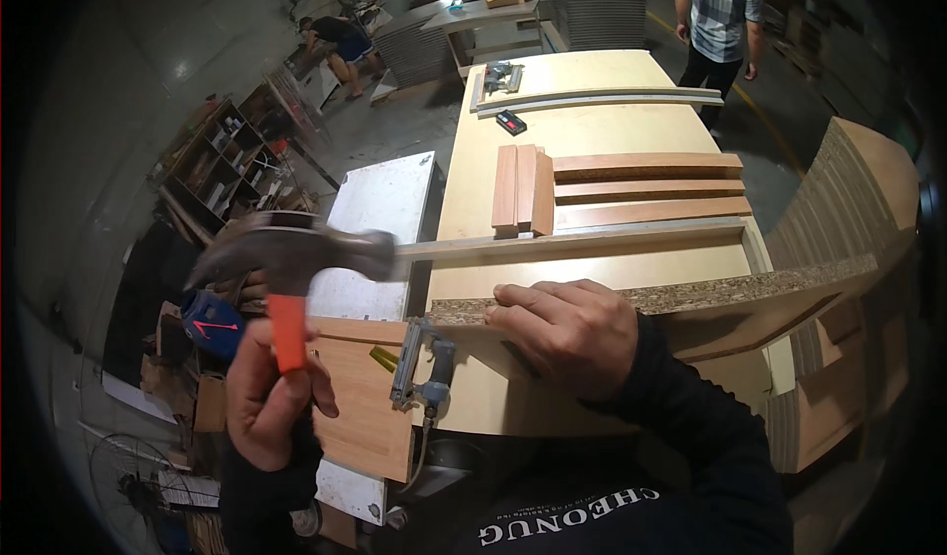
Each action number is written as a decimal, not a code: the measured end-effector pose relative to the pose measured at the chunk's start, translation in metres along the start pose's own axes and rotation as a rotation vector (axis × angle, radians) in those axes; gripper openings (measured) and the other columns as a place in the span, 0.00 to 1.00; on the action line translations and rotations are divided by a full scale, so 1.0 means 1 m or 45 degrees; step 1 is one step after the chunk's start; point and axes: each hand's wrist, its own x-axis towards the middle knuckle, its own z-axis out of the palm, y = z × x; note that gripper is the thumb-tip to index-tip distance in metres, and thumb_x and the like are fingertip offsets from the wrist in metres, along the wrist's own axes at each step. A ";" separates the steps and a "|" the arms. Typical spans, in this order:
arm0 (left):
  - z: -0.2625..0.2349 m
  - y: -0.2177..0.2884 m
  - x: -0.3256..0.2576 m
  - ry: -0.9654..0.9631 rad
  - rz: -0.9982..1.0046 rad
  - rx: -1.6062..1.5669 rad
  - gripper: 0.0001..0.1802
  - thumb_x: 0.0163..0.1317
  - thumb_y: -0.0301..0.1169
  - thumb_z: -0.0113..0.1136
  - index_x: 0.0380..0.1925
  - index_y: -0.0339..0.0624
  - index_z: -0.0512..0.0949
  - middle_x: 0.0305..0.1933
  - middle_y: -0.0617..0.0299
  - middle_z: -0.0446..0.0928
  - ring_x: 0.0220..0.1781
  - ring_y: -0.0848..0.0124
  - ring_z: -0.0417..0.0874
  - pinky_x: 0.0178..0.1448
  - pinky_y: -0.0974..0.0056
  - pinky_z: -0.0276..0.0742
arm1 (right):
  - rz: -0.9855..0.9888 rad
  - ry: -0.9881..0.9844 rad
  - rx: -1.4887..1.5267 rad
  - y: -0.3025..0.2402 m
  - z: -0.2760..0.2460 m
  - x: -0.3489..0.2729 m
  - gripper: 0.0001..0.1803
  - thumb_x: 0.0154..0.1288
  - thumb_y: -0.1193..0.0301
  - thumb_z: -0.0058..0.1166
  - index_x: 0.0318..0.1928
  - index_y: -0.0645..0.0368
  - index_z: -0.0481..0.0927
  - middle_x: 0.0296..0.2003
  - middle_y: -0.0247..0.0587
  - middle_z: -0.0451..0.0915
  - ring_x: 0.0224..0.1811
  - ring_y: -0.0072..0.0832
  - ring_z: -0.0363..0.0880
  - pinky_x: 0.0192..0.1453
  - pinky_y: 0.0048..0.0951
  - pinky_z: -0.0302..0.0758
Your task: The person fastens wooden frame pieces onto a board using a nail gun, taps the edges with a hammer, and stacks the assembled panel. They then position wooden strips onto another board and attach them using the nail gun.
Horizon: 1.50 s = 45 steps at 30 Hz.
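Left hand (268, 397) clenched round the orange handle of a claw hammer (291, 259), raised at near left. Hammer head is motion-blurred — its face and claw can't be made out cleanly, and the lower handle is hidden inside the fist.

Right hand (572, 333) lies flat, fingers spread, pressing on the edge of a chipboard panel (750, 294) — not gripping, just holding it down. The panel stands on edge across the near side of the pale workbench (592, 126), raw chip edge up, running off to the right, where it bends with the lens. The hand and sleeve cover the part under them.

Just left of the right hand, a nail gun (424, 368) lies at the bench corner; its hose drops out of sight below. Beside it on the left, a wood-grain board (365, 397), partly behind the left hand.

Farther up the bench: brown wood strips (641, 185), a long grey rail (602, 99). At far right a person in a checked shirt (718, 12) stands cut off at the top edge.
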 end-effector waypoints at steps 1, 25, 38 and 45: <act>0.006 0.003 0.004 0.052 0.029 -0.087 0.23 0.60 0.43 0.52 0.47 0.35 0.66 0.17 0.66 0.68 0.16 0.80 0.68 0.24 0.78 0.62 | 0.018 0.019 0.003 0.001 0.002 -0.001 0.07 0.50 0.71 0.57 0.32 0.55 0.77 0.36 0.39 0.81 0.35 0.30 0.81 0.37 0.27 0.76; 0.025 -0.018 0.030 -0.340 0.386 1.010 0.21 0.54 0.25 0.56 0.50 0.44 0.70 0.24 0.47 0.75 0.25 0.50 0.76 0.27 0.57 0.71 | 0.055 -0.025 0.050 -0.004 -0.021 0.003 0.06 0.50 0.72 0.58 0.29 0.57 0.76 0.36 0.42 0.80 0.36 0.34 0.81 0.38 0.29 0.78; 0.027 -0.019 0.039 -0.452 0.437 0.975 0.23 0.54 0.24 0.57 0.51 0.34 0.68 0.30 0.43 0.77 0.28 0.53 0.80 0.30 0.62 0.74 | 0.070 -0.043 0.105 0.007 -0.024 -0.009 0.05 0.53 0.71 0.54 0.30 0.58 0.77 0.37 0.44 0.81 0.36 0.33 0.81 0.38 0.29 0.77; 0.020 -0.021 0.046 -0.379 0.532 0.930 0.21 0.57 0.27 0.52 0.52 0.36 0.69 0.24 0.53 0.77 0.24 0.70 0.79 0.28 0.69 0.71 | 0.088 -0.002 0.052 0.009 -0.025 -0.006 0.08 0.45 0.75 0.59 0.30 0.56 0.77 0.35 0.40 0.81 0.36 0.33 0.81 0.36 0.29 0.77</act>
